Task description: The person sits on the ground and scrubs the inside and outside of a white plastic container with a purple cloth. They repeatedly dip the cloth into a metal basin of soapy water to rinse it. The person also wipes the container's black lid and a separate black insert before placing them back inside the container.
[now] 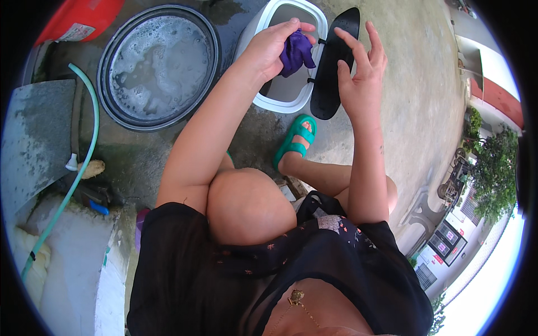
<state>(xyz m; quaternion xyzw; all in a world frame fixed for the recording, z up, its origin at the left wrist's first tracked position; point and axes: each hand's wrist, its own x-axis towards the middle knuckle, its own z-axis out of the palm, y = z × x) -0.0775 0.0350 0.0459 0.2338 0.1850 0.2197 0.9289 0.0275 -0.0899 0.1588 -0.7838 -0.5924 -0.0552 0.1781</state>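
A bunched purple cloth (296, 53) is held in my left hand (269, 49), over the mouth of a white plastic bin (275, 105). The cloth hides part of the bin's grey inside. My right hand (362, 82) is raised to the right of the bin, fingers spread and nothing in them. Below and behind it, the bin's black lid (332, 63) hangs swung out on two small hinges. To the left of the bin stands a round dark tub (103, 90) of cloudy, foamy water (168, 67).
A red plastic basin (90, 19) is at the upper left. A pale green hose (93, 122) curves down the left side past a stone slab (40, 134). Wet concrete floor (256, 138) surrounds the tub. My foot in a green sandal (299, 140) is just below the bin.
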